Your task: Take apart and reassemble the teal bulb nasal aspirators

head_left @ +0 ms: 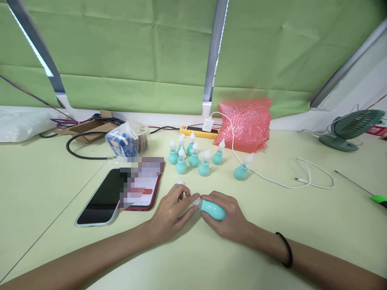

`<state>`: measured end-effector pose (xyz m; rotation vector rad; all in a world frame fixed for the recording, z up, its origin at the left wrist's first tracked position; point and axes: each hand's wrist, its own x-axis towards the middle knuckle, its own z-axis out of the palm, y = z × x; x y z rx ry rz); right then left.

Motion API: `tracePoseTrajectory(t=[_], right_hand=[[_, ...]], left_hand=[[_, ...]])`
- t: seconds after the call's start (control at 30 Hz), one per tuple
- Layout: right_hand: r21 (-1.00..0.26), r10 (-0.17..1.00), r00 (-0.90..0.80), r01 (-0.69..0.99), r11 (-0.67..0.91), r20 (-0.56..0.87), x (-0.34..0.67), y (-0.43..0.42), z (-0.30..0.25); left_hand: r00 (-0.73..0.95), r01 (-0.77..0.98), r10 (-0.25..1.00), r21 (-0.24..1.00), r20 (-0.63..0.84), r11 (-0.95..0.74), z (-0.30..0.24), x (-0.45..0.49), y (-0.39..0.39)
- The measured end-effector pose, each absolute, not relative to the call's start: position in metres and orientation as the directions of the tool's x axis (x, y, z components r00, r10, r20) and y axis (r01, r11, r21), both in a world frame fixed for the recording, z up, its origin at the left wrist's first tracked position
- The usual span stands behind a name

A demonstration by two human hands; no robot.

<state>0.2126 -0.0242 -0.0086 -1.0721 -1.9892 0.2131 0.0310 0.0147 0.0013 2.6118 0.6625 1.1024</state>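
Observation:
My right hand (223, 215) is wrapped round a glossy teal rubber bulb (214, 210) of a nasal aspirator, lying tilted just above the table. The thumb and index finger of my left hand (173, 209) pinch a small clear plastic piece (196, 202) at the bulb's neck. Past the left knuckles a white tip (180, 181) pokes out; whether the hand touches it is hidden. Beyond my hands stand several teal aspirators with clear necks and pointed white tips, among them a front one (204, 164) and a tilted one (242, 168) at the right.
Two phones, one dark-screened (101, 197) and one red-edged (148, 189), lie left of my hands. Behind are a wrapped blue package (122, 143), a yellow power strip (193, 131) and a pink bubble-wrap bag (246, 127). A white cable (272, 182), screwdriver (356, 184) and fan (352, 125) are rightward.

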Motion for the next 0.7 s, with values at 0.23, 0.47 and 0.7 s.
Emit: tracePoseTrajectory(t=[0.23,0.47,0.7], right_hand=[[-0.446,0.762,-0.288,0.670,0.593,0.581,0.2123,-0.0245,-0.0084],[-0.401,0.771,-0.267,0.730,0.553,0.578,0.2117,-0.0245,-0.0094],[-0.301,0.764,-0.316,0.782,0.545,0.562,0.2107,-0.0254,-0.0082]], left_hand=[[0.603,0.355,0.398,0.214,0.691,-0.910,0.0005,0.0313,0.0157],[0.608,0.443,0.310,0.011,0.731,-0.896,0.0009,0.0306,0.0161],[0.631,0.418,0.356,0.085,0.689,-0.904,0.0016,0.0311,0.0151]])
